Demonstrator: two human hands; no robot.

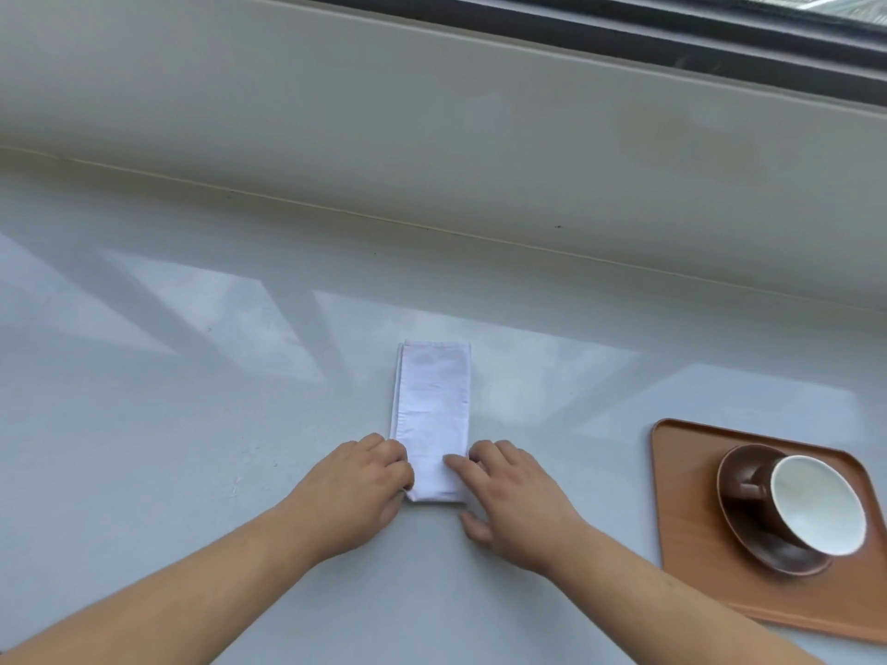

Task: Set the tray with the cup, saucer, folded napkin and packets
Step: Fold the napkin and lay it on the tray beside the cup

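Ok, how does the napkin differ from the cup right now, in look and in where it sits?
The napkin is white, flat and folded into a long strip; the cup is round, brown outside and white inside. The napkin lies on the bare counter, while the cup sits on its saucer on the wooden tray. The left hand and right hand touch the napkin's near end; nothing touches the cup. No packets are in view.
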